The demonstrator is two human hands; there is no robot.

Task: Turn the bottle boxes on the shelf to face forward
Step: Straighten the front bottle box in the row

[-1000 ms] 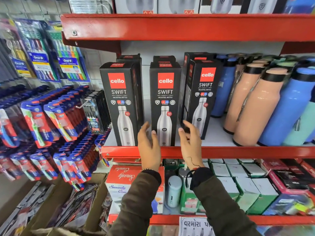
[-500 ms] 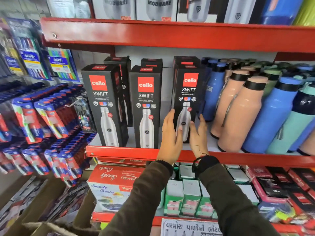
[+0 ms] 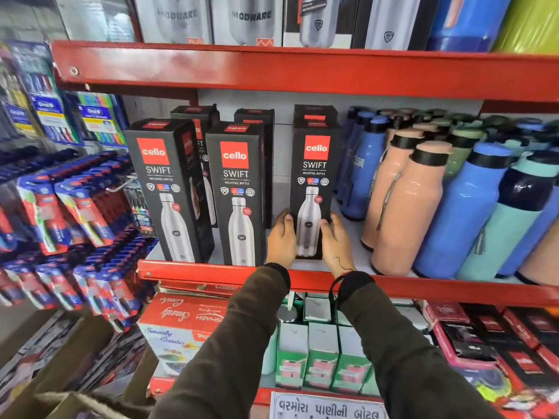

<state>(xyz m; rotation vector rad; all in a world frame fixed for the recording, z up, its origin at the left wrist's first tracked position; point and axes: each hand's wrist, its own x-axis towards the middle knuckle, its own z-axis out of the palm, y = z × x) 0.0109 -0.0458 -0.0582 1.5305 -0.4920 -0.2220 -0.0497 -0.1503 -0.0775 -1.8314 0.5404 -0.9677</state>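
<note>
Three black Cello Swift bottle boxes stand in a front row on the red shelf [image 3: 211, 272]. The left box [image 3: 165, 189] is angled so its right side shows. The middle box [image 3: 237, 192] faces front. The right box [image 3: 314, 176] faces front, and both hands clasp its lower part: my left hand [image 3: 281, 240] on its left side, my right hand [image 3: 335, 243] on its right side. More of the same boxes [image 3: 257, 116] stand in a row behind.
Peach [image 3: 405, 213] and blue bottles [image 3: 453, 219] crowd the shelf right of the boxes. Toothbrush packs [image 3: 69, 213] hang at left. Boxed goods fill the shelves above and below; a red combo box [image 3: 181, 331] sits under the shelf.
Both hands rose from the shelf edge to the right box and closed on its sides. That box turned from angled to front-facing. The camera view shifted right and closer.
</note>
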